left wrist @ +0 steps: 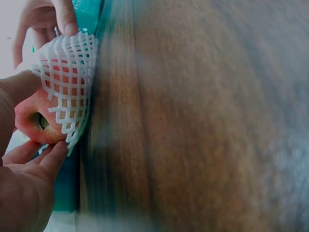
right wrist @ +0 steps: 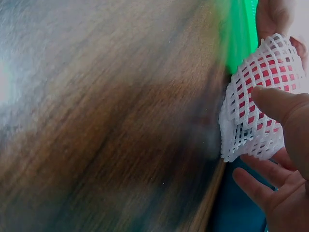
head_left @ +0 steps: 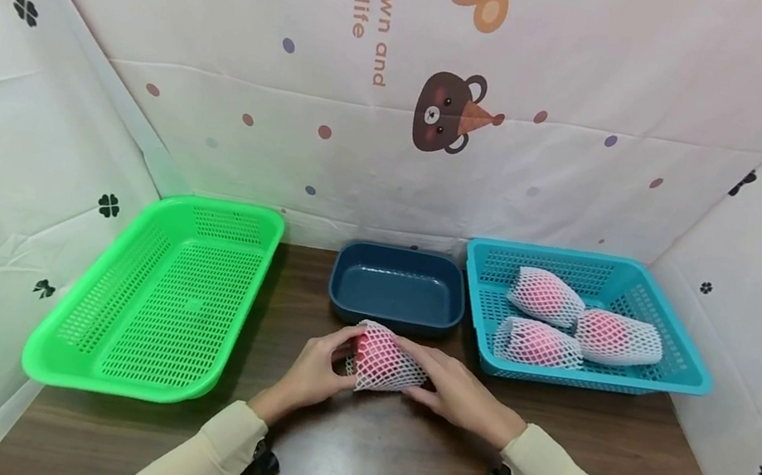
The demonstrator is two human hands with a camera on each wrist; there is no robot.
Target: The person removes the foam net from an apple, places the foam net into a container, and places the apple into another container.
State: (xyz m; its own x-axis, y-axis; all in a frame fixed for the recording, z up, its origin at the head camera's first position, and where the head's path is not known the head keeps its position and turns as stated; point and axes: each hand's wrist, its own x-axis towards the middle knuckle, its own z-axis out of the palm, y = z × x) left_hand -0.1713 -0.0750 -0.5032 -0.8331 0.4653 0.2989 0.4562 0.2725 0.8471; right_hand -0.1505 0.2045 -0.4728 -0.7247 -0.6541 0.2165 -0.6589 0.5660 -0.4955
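A red apple (left wrist: 50, 123) sits partly inside a white foam net sleeve (head_left: 392, 364), over the middle of the table. Its stem end shows bare at the sleeve's left opening in the left wrist view. My left hand (head_left: 316, 371) grips the apple at that opening, thumb on the near side and fingers round the far side. From the right, my right hand (head_left: 464, 394) holds the netted apple, its thumb (right wrist: 275, 102) pressed on the mesh. Loose netting hangs past the fruit toward the right palm.
A green basket (head_left: 247, 316) stands on the left of the brown table (head_left: 379, 473). Behind the hands is a dark blue tray (head_left: 392, 325). At the right, a light blue basket (head_left: 686, 377) contains three netted fruits (head_left: 537, 343). Patterned cloth walls (head_left: 362, 167) enclose the table.
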